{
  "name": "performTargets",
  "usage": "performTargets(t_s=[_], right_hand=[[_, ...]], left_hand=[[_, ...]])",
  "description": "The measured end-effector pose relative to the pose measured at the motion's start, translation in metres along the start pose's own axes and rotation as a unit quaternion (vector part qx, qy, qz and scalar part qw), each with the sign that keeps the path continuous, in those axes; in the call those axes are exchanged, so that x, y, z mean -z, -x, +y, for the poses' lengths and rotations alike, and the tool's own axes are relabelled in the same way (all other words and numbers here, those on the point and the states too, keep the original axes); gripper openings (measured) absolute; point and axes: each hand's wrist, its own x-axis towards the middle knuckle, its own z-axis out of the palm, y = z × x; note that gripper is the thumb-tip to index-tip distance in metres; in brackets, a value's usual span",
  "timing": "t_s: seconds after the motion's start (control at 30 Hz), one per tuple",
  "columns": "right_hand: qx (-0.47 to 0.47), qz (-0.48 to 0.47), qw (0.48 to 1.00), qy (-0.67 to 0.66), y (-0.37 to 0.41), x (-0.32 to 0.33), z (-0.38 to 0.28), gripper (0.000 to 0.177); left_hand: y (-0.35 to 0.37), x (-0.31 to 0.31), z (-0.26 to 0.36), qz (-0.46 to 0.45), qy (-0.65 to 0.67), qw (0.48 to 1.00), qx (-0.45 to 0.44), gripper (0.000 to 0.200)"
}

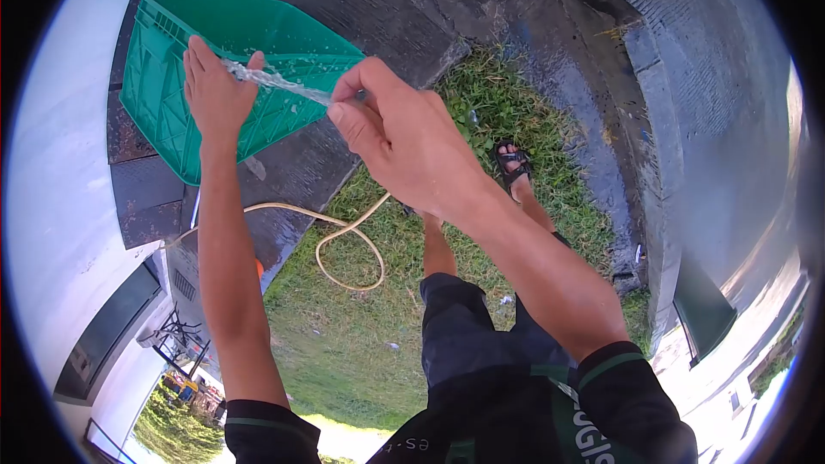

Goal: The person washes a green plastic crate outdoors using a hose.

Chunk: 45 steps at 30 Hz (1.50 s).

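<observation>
My right hand [400, 133] is closed around the end of a yellow hose [350, 227], with thumb and forefinger at its mouth. From there a water stream [288, 84] shoots leftward and splashes against my left hand [215, 90]. That hand is open, its fingers stretched upward and its thumb apart, in front of a large green plastic bin [172, 94]. The bin lies tilted, with ribbed walls and wet-looking surfaces. Droplets scatter across its inside. Part of the hose end is hidden in my right fist.
The bin rests on a dark concrete slab [301, 167] beside a white wall [64, 120]. The hose loops over the grass [361, 344] near my sandalled foot [513, 163]. A concrete gutter [614, 60] runs along the right, with a green panel [703, 309] farther down.
</observation>
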Motion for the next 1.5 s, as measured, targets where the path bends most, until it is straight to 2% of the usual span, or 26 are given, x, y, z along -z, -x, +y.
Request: performTargets(t_s=[0.03, 0.17, 0.23, 0.27, 0.33, 0.37, 0.43, 0.57, 0.63, 0.77, 0.83, 0.9, 1.0, 1.07, 1.23, 1.5], right_hand=[[0.017, -0.006, 1.0, 0.015, -0.001, -0.005, -0.002, 0.015], [0.029, -0.012, 0.998, 0.045, -0.008, -0.024, 0.007, 0.014], [0.046, -0.01, 0.999, 0.025, -0.007, -0.028, 0.01, 0.014], [0.046, -0.007, 0.999, 0.025, -0.005, -0.03, 0.01, 0.014], [0.054, -0.003, 0.998, 0.014, -0.002, -0.033, 0.011, 0.014], [0.055, 0.0, 0.998, 0.013, -0.002, -0.034, 0.016, 0.014], [-0.012, -0.024, 0.998, 0.056, -0.003, -0.037, 0.032, 0.014], [0.004, 0.031, 0.999, 0.03, 0.003, -0.03, 0.054, 0.016], [-0.056, 0.02, 0.994, 0.09, 0.002, -0.02, 0.068, 0.016], [-0.068, 0.085, 0.987, 0.116, 0.004, -0.007, 0.106, 0.015], [-0.089, 0.073, 0.985, 0.126, 0.007, 0.001, 0.12, 0.015], [-0.104, 0.064, 0.983, 0.138, 0.007, 0.009, 0.126, 0.016], [-0.113, 0.108, 0.979, 0.131, 0.01, 0.013, 0.132, 0.016], [-0.157, 0.077, 0.969, 0.172, 0.01, 0.016, 0.135, 0.016], [-0.167, 0.089, 0.965, 0.179, 0.01, 0.016, 0.147, 0.017], [-0.215, 0.06, 0.961, 0.166, 0.008, 0.018, 0.154, 0.018]], left_hand=[[0.002, -0.004, -0.001, 0.063, -0.011, 0.998, 0.02, 0.083], [0.004, -0.008, -0.034, 0.097, -0.014, 0.995, -0.011, 0.074], [0.01, 0.007, -0.045, 0.022, 0.033, 0.999, 0.002, 0.065], [0.009, 0.011, -0.051, 0.022, 0.034, 0.999, -0.001, 0.065], [0.006, 0.015, -0.059, -0.05, 0.119, 0.992, -0.019, 0.064], [0.006, 0.015, -0.054, -0.049, 0.119, 0.991, -0.022, 0.064], [0.007, 0.011, -0.038, 0.018, 0.082, 0.996, -0.001, 0.065], [0.007, 0.002, -0.029, 0.004, 0.024, 1.0, 0.002, 0.064], [0.01, 0.001, -0.022, 0.035, 0.025, 0.999, 0.022, 0.055], [0.019, 0.001, -0.021, 0.051, -0.001, 0.999, -0.008, 0.044], [0.018, 0.003, -0.024, 0.048, -0.019, 0.998, -0.023, 0.037], [0.016, 0.002, -0.026, 0.045, -0.019, 0.999, -0.012, 0.035], [0.013, 0.003, -0.021, 0.041, -0.017, 0.999, 0.009, 0.036], [0.012, 0.004, -0.015, 0.041, -0.014, 0.999, 0.015, 0.038], [0.011, 0.003, -0.003, 0.052, -0.04, 0.997, 0.037, 0.049], [0.007, 0.001, 0.001, 0.049, -0.06, 0.996, 0.052, 0.049]])
